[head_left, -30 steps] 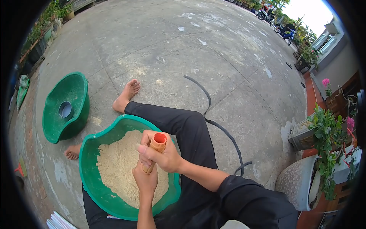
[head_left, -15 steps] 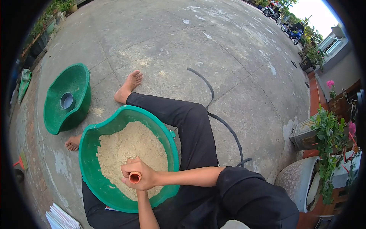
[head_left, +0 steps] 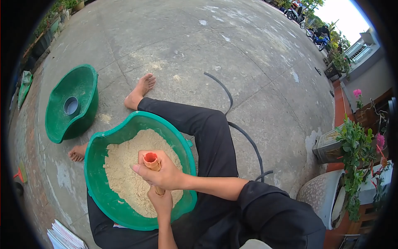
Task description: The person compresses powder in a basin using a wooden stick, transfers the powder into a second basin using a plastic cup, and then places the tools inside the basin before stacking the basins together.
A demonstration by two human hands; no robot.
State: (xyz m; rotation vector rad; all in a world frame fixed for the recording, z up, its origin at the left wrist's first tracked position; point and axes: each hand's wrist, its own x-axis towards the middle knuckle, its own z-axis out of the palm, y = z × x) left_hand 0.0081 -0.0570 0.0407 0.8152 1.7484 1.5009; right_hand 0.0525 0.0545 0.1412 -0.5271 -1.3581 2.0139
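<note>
A green basin point(head_left: 95, 195) with a dipped rim rests between the legs, holding a heap of pale beige powder point(head_left: 124, 166). Above the powder, my right hand point(head_left: 168, 172) is wrapped round the upper part of a tube-like object point(head_left: 152, 161), whose open top end is reddish inside. My left hand point(head_left: 161, 202) is below it, closed round the lower part of the same object. The object's lower end is hidden by the hands.
A second green basin point(head_left: 85, 89) holding a small grey bowl point(head_left: 71, 106) stands on the concrete at left. A dark hose point(head_left: 248, 139) lies at right. Potted plants point(head_left: 354, 145) line the right side; stacked papers point(head_left: 64, 236) lie lower left.
The tube-like object has tilted, showing more of its side. My right hand has moved up and right, and my left hand has come into clearer view beneath it.
</note>
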